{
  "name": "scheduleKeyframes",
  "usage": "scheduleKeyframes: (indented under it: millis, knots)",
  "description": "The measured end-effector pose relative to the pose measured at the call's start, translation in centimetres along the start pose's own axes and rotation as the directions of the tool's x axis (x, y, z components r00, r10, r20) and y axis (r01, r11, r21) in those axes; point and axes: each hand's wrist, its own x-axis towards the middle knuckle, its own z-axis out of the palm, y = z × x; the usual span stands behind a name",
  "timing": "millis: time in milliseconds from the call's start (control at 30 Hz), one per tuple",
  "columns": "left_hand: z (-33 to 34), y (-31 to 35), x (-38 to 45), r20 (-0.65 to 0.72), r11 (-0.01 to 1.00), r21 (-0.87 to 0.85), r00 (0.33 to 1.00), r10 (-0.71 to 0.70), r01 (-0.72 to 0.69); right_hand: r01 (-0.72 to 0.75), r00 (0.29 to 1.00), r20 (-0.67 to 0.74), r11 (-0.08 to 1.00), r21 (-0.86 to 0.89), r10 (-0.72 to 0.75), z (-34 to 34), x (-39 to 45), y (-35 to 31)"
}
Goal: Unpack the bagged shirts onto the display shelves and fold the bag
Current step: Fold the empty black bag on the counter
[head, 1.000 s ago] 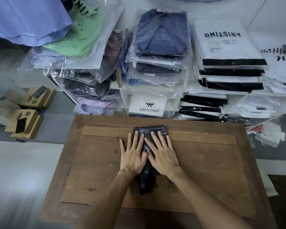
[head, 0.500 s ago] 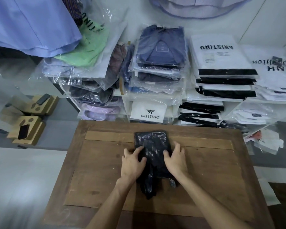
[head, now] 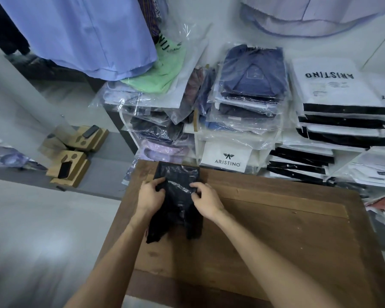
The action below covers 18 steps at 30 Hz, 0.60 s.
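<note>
1. Work surface: a dark brown wooden table (head: 276, 230) with a raised border and a scuffed, speckled inset panel.
2. Task item: a glossy, crinkled black plastic bag (head: 178, 196), folded into a narrow oblong strip. It lies flat on the table near the far left corner. Its far end is squared; its near end is ragged and splits into two loose tails.
3. Left hand (head: 150, 196): fingers curled, pinching the bag's left edge at about mid-length.
4. Right hand (head: 207, 200): fingers curled, pinching the bag's right edge opposite the left hand.
5. White display shelves (head: 209, 132) stand just beyond the table, stocked with stacks of folded shirts in clear, shiny plastic sleeves (head: 251, 85); dark blue on top at centre, white packs with black bands at right.
6. A smooth light blue hanging garment (head: 82, 34) overhangs the left stack.
7. Tan cardboard boxes (head: 71, 161) sit on the grey floor at left.
</note>
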Motion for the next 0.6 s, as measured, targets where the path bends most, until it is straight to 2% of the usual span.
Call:
scheduleKeyframes:
  millis: [100,200,300,400,600]
  knots:
    - [-1.6,-1.8,0.4,-0.067,1.0,-0.001,0.998,-0.007,0.007,0.056,0.997,0.056,0.998,-0.029,-0.054,1.7,0.8,-2.4]
    - [-2.1,-4.0,1.1,-0.054,1.0,0.028,0.999,-0.003,0.004,0.089,0.991,0.114,0.988,-0.126,-0.075,3.4,1.4,-3.4]
    - [-1.5,-6.4,2.3,-0.005,0.98,0.19,0.998,0.055,-0.053,0.055,0.987,0.157,0.98,-0.192,-0.024,4.8,2.0,-3.1]
    - [-0.9,-6.6,1.4,0.043,0.877,0.479,0.999,0.01,-0.029,-0.013,0.977,0.202,0.972,-0.234,0.062,5.4,1.9,-2.5]
    - [-1.4,-5.4,1.1,0.006,0.832,0.555,1.0,0.013,-0.015,-0.006,0.963,0.253,0.947,-0.322,0.092,3.5,1.6,-2.5]
